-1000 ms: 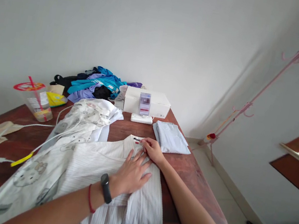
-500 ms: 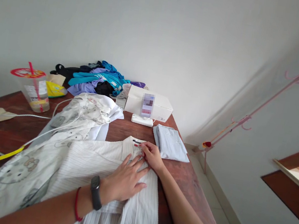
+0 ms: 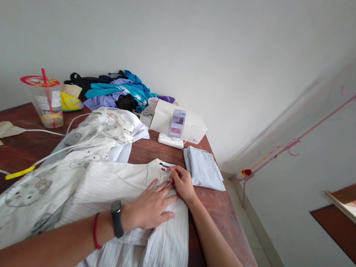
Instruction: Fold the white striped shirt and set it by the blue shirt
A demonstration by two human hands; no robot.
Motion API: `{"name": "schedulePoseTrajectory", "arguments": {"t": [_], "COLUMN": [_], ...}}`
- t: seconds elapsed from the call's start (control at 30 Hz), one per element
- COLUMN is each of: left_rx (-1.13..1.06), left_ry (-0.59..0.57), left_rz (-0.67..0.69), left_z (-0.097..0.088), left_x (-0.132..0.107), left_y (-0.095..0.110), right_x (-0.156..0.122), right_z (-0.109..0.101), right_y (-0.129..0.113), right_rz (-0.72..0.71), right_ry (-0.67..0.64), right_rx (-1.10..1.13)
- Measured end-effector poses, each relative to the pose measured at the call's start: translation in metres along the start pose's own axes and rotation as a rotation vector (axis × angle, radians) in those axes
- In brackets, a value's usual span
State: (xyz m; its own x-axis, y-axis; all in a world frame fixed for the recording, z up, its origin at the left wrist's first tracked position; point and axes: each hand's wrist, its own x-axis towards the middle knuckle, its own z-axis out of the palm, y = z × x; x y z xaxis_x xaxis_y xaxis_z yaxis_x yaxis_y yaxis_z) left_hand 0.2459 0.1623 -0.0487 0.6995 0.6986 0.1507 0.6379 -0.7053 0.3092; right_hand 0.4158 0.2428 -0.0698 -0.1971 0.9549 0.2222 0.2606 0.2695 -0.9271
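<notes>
A white striped shirt (image 3: pixel 105 187) lies spread on the wooden table, its collar pointing away from me, with a dark label and a small red tag inside the neck. Flat on the upper front of the shirt rests my left hand (image 3: pixel 152 204), fingers spread. My right hand (image 3: pixel 182 183) pinches the right side of the shirt's collar, thumb and forefinger together; the bit of cloth between them is mostly hidden. The lower part of the shirt falls in folds near the table's front edge. Under its left side is a white garment with cartoon prints (image 3: pixel 29 193).
A folded light-blue garment (image 3: pixel 204 167) lies right of the collar. Behind stand a white box (image 3: pixel 196 127), a phone (image 3: pixel 177 124) and a white power bank (image 3: pixel 170 141). A clothes pile (image 3: pixel 120 92), a plastic cup (image 3: pixel 46 104) and white cables (image 3: pixel 45 131) occupy the left.
My view has shifted slightly, so the table's things sit a little higher and farther right. Both hands keep nearly the same place on the shirt.
</notes>
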Motion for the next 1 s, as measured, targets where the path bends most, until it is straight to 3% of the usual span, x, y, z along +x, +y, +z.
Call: {"name": "schedulePoseTrajectory", "arguments": {"t": [0.4,1.0], "left_rx": [-0.047,-0.01], "left_ry": [0.133,0.103], "left_rz": [0.014,0.037], "left_z": [-0.0011,-0.0016], "left_x": [0.0089,0.0073], "left_y": [-0.0038,-0.006], "right_x": [-0.0068,-0.0071], "right_z": [-0.001,-0.0025], "right_y": [-0.0025,-0.0078], "right_rz": [-0.089,-0.099], "right_ry": [0.024,0.009], "right_rx": [-0.13,-0.187]}}
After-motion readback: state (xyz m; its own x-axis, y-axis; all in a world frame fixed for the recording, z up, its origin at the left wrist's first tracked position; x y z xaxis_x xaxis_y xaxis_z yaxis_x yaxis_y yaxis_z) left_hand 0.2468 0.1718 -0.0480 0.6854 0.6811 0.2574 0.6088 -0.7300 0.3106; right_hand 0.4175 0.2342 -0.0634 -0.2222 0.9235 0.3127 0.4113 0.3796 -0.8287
